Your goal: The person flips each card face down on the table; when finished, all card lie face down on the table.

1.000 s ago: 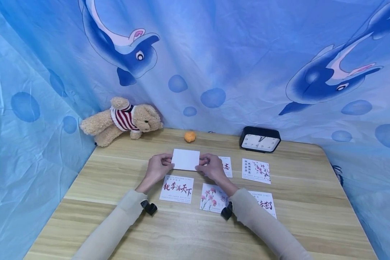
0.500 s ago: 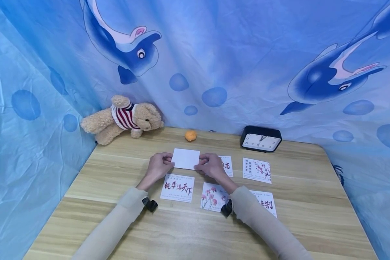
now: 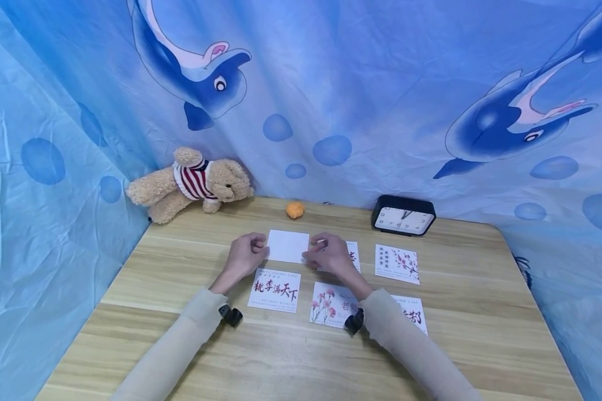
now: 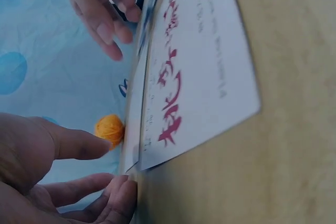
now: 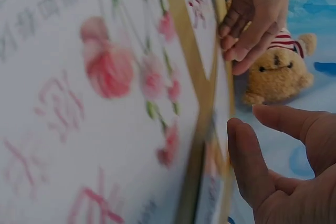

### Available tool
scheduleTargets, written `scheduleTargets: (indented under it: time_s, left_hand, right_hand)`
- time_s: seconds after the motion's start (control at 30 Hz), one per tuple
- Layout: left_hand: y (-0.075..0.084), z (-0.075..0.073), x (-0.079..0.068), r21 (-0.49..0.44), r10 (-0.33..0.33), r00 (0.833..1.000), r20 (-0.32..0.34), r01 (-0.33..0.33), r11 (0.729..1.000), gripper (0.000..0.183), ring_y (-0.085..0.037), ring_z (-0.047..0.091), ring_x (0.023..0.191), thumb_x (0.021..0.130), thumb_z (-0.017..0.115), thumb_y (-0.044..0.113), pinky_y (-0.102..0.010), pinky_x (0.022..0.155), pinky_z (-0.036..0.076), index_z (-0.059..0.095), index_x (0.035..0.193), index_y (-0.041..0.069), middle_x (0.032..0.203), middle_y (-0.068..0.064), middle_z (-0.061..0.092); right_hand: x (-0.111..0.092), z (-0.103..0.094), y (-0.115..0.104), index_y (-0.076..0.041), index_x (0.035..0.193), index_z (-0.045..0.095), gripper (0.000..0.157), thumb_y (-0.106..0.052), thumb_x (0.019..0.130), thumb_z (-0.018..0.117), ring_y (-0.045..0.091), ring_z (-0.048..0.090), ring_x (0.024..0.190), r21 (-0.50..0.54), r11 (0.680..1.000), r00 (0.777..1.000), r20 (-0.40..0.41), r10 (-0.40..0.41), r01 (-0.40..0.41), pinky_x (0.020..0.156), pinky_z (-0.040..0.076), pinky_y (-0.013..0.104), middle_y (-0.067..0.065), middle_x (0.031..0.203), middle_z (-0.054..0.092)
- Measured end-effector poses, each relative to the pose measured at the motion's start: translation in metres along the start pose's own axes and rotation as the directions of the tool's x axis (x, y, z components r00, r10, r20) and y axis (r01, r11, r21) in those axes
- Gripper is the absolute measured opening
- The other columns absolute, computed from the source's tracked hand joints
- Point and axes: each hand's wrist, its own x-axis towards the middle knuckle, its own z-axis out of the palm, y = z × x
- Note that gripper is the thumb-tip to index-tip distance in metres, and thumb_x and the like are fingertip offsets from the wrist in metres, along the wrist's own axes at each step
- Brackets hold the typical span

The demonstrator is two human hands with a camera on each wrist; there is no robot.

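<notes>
- Okay, blank white card [image 3: 288, 245] lies on the table [image 3: 281, 356], between both hands.
- Left hand [image 3: 246, 255] at its left edge: thumb and fingers parted, gripping nothing I can see.
- Right hand [image 3: 329, 255] opposite: thumb and fingertips apart, also holding nothing. Can't tell from my feed whether either brushes the card.
- Nearer side: red-lettered card [image 3: 274, 290], then pink-flower card [image 3: 326, 303], partly under the right wrist.
- Blossom card [image 3: 397, 263] further right.
- Behind: orange ball [image 3: 295, 210], black clock [image 3: 403, 215], teddy bear [image 3: 195, 181] lying down.
</notes>
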Motion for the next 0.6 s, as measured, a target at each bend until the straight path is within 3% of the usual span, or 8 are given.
scheduleTargets:
  time_s: [0.3, 0.6]
  left_hand:
    - [0.021, 0.009, 0.000, -0.059, 0.085, 0.996, 0.030, -0.083, 0.995, 0.038, -0.033, 0.074, 0.099, 0.097, 0.070, 0.012, -0.043, 0.092, 0.063, 0.066, 0.132, -0.003, 0.112, -0.020, 0.074]
    - [0.045, 0.033, -0.001, -0.136, 0.107, 0.988, 0.111, -0.091, 0.987, 0.039, -0.033, 0.076, 0.105, 0.099, 0.068, 0.015, -0.041, 0.092, 0.064, 0.066, 0.135, -0.001, 0.119, -0.018, 0.076]
  right_hand:
    - [-0.011, -0.036, -0.003, -0.007, 0.138, 0.063, 0.044, -0.021, 0.097, 0.072, 0.027, 0.074, 0.090, -0.053, 0.986, 0.986, -0.044, -0.161, 0.158, 0.069, 0.061, 0.028, 0.014, 0.116, 0.073]
    - [-0.021, -0.071, 0.015, -0.011, 0.142, 0.060, 0.045, -0.026, 0.100, 0.068, 0.033, 0.070, 0.115, -0.075, 0.984, 0.981, -0.103, -0.167, 0.160, 0.092, 0.062, 0.038, 0.014, 0.131, 0.070]
